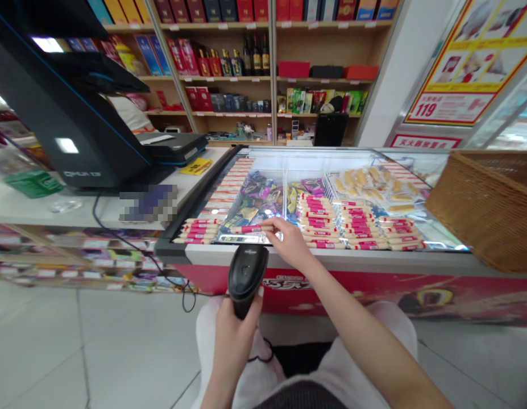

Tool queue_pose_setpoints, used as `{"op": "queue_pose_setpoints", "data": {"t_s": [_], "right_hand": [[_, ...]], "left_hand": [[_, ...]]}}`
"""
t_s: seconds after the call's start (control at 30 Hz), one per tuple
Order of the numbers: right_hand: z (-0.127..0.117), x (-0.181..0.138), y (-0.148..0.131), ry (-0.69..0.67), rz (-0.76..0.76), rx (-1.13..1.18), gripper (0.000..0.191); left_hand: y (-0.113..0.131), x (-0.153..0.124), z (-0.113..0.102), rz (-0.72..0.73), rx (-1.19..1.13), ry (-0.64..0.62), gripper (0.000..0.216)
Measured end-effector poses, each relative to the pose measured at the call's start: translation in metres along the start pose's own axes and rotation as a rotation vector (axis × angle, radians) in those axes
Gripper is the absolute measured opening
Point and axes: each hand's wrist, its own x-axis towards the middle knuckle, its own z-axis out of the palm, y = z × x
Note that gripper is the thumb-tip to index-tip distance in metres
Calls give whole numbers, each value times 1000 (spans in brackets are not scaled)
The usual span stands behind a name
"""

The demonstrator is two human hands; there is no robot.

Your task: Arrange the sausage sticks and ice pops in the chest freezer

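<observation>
My left hand (237, 326) is wrapped round the handle of a black barcode scanner (247, 272), its head pointing at the front edge of a glass-topped freezer (399, 255). Just beyond the scanner, my right hand (286, 241) pinches one end of a sausage (248, 229) with a red label, held level over the glass. To its left is a small stack of similar sausages (199, 232). On the right, several more sausage stacks (318, 221) line the front of the glass. Colourful ice-cream packets (261, 196) show inside the freezer.
A black checkout scale (82, 130) stands on the counter (16, 210) at left. A brown wicker basket (485, 210) rests on the freezer's right end. Behind are shelves (229, 79) of boxes and bottles. A cable (131, 247) hangs below the counter.
</observation>
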Motion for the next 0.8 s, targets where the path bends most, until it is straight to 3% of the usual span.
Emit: {"op": "queue_pose_setpoints", "data": {"t_s": [0.1,0.2,0.33,0.43,0.63,0.8], "right_hand": [[-33,-6,1,27,-54,-168,22],[-87,-9,11,125,-21,-374,23],[-162,-13,45,264,55,-618,24],[-201,-20,75,321,147,-727,25],[-221,-29,108,202,244,-866,27],[-202,-20,92,269,162,-841,35]], "left_hand": [[0,0,-2,-10,1,-6,51],[1,0,-1,-2,19,-21,50],[5,-1,2,7,32,-18,50],[14,-4,6,1,-4,-34,47],[35,-12,11,-28,-52,-37,44],[38,-14,10,-34,-54,-31,42]]}}
